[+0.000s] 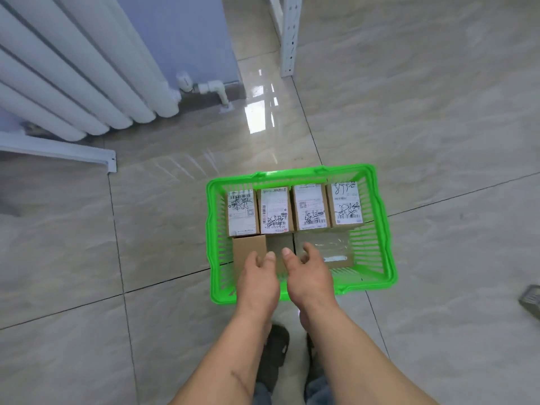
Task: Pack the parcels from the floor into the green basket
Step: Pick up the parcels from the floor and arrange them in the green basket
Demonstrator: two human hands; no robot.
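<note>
Your left hand [257, 276] and right hand [308, 273] hover with fingers spread, gripping nothing, over three plain boxes [249, 249] in the basket's [388, 238] near row. Four labelled parcels [276, 210] fill its far row, on the floor [146, 229].

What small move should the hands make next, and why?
Probably ease the plain box down flat in the green basket's near row. Four labelled parcels fill the far row; the left hand and right hand hover open over the near boxes, and no parcels show on the floor.
</note>
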